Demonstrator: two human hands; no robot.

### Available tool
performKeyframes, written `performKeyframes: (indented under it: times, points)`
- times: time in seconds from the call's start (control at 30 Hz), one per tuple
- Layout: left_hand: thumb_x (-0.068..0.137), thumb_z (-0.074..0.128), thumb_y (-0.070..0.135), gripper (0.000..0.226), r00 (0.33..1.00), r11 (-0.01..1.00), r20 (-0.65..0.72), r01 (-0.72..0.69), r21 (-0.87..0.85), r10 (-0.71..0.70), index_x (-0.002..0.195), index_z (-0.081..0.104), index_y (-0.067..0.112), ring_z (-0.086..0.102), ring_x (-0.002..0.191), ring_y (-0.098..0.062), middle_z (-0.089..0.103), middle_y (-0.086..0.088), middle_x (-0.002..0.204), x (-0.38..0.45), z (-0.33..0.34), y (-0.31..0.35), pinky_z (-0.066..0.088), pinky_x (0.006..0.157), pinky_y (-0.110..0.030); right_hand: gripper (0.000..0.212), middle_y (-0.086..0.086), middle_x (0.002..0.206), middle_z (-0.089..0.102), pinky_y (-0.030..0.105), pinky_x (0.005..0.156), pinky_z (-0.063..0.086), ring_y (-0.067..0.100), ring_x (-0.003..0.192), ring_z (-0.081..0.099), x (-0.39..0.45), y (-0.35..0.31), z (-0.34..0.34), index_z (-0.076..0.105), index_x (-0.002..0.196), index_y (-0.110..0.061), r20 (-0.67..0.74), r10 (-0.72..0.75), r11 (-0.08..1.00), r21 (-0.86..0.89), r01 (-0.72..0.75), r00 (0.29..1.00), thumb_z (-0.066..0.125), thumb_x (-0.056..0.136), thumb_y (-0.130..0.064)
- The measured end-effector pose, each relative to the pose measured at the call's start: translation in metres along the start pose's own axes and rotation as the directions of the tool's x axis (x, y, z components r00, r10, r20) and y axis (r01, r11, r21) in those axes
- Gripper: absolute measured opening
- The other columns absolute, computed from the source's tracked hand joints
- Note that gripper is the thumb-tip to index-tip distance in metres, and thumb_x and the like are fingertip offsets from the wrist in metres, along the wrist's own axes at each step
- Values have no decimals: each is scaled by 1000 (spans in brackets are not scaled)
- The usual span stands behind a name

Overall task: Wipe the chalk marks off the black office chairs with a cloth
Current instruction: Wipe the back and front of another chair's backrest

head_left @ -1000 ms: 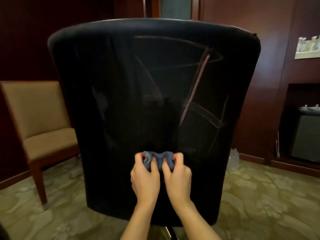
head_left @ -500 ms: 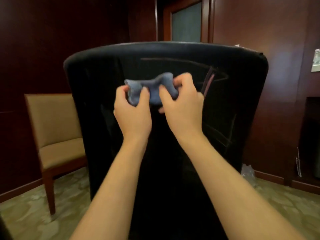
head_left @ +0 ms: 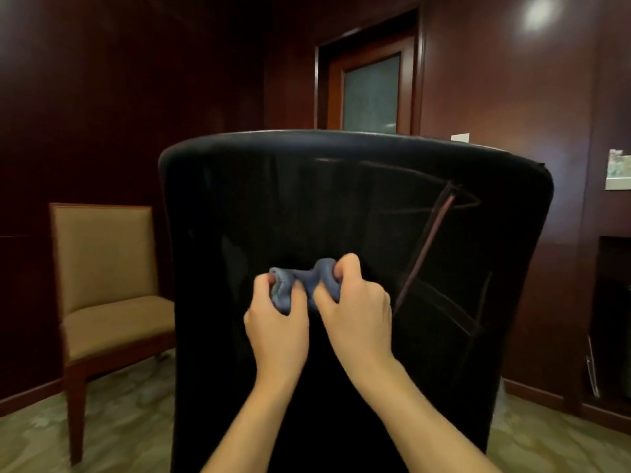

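The back of a black office chair (head_left: 239, 206) fills the middle of the head view. Faint pinkish chalk marks (head_left: 428, 245) cross its right half: a long slanted stroke and thinner lines around it. A bunched blue cloth (head_left: 307, 285) is pressed against the chair back near its middle. My left hand (head_left: 278, 322) grips the cloth's left end and my right hand (head_left: 358, 308) grips its right end, fingers curled round it. The cloth lies left of the slanted chalk stroke.
A tan upholstered wooden chair (head_left: 109, 285) stands at the left against dark wood panelling. A door with a frosted pane (head_left: 370, 93) is behind the office chair. A dark cabinet recess (head_left: 611, 319) sits at the right. Patterned green carpet (head_left: 119, 431) covers the floor.
Both hands rose with the cloth from the chair back's lower part to near its top, then came back down to the middle. The camera view tilted upward.
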State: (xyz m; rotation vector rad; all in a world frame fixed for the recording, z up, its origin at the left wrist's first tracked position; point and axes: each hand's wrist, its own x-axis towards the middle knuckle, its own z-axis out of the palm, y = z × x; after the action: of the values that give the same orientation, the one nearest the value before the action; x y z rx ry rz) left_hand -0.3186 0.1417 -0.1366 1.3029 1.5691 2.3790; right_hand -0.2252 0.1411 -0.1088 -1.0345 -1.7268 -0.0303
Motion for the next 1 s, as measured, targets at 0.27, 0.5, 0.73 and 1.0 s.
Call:
performKeyframes:
  times: [0.27,0.5,0.73,1.0]
  points:
    - [87,66,27,12,952,919,-138,-300,-257,273,95,61,19,67,80,-5,69,7,85,74,-6,85,54,76,-30,20,6,78,64,49,60,57,30,67,68,62,-63,-53,48,95,-17,-333,-218,941,177,288,917,62,90,-30]
    - [87,66,21,6,976,959,-63,-219,-179,211,89,62,18,63,68,-1,67,6,76,92,8,105,51,63,-23,16,0,86,59,40,74,55,23,83,62,95,-81,-69,47,103,-18,-244,-203,979,-24,203,948,58,92,-23]
    - [93,65,29,18,996,996,-8,-88,15,88,81,52,32,59,62,4,61,10,68,28,5,32,38,51,-9,22,4,87,64,42,73,53,31,84,65,27,-22,-17,38,93,-24,-44,83,996,33,-81,996,57,93,-36]
    - [91,67,24,9,978,964,-90,-201,-172,188,95,62,18,64,76,1,68,7,84,35,4,74,53,73,-25,19,0,70,63,43,63,55,32,68,67,32,-31,-48,43,89,-27,-329,-130,977,119,178,935,58,88,-38]
